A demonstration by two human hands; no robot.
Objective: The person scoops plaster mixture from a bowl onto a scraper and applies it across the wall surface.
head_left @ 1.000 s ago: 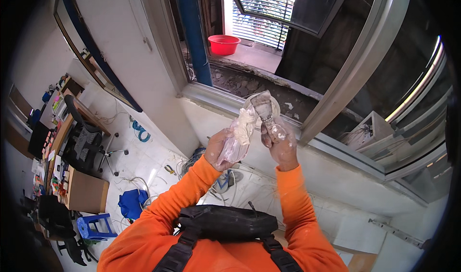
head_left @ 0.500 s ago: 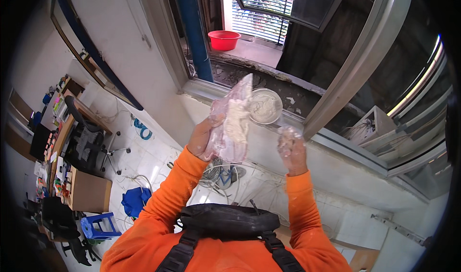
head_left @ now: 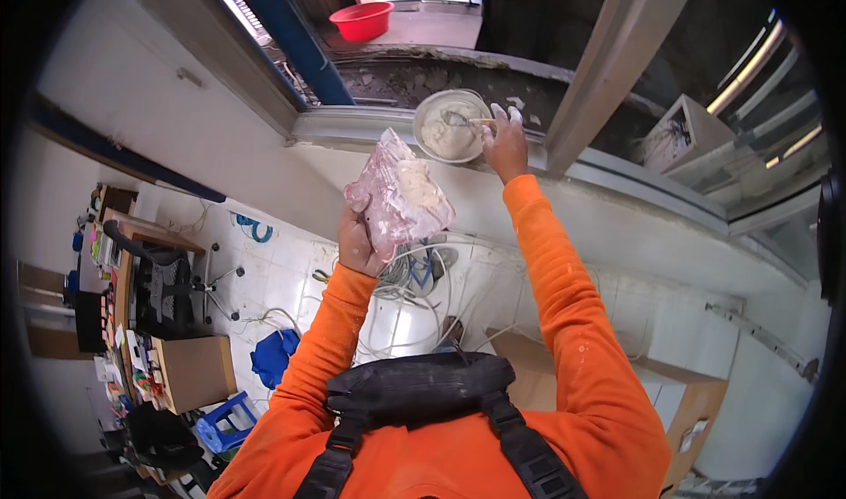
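My left hand [head_left: 355, 235] is closed round the edge of a pinkish, putty-smeared sheet [head_left: 385, 213]; its exact kind does not show. A thick pale patch of putty [head_left: 419, 187] lies on its upper face. Farther off, my right hand [head_left: 505, 145] grips the thin handle of a putty knife [head_left: 457, 118], with white smears on the fingers. The blade rests in the white putty inside a round white tub [head_left: 424, 139] on the window sill. The sheet is just nearer me than the tub, apart from it.
A window frame [head_left: 608, 67] rises right of the tub, and a blue pipe [head_left: 308, 50] to its left. Beyond the sill sits a red basin [head_left: 362, 23]. Below are coiled cables [head_left: 401, 279], a blue stool [head_left: 226, 422] and a desk [head_left: 189, 371].
My right hand has reached forward to the tub, where the putty knife blade now shows in the putty. My left hand has lowered and turned the sheet. The view has shifted.
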